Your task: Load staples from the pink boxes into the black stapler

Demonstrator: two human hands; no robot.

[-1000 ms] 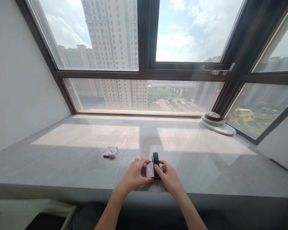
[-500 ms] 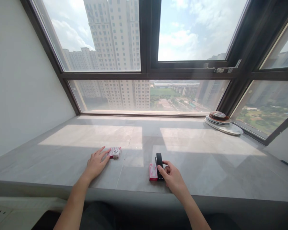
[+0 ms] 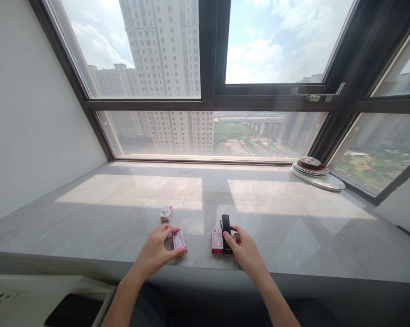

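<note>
Between the thumb and fingers of my left hand is a small pink-and-white box, gripped by its ends low over the ledge. Just beyond it lies another small box, white with a dark picture on top. My right hand is closed around a black stapler. Against the stapler's left side rests a third pink-and-white box, its label facing up; I cannot tell whether my thumb touches it.
The grey stone ledge runs under a dark-framed window. A stack of round plates or discs sits in the far right corner. Below the ledge at lower left is a pale bin with a dark flat object in it.
My left hand has taken one pink-and-white box from beside the other and brought it right and nearer to me. My right hand stays on the stapler.
</note>
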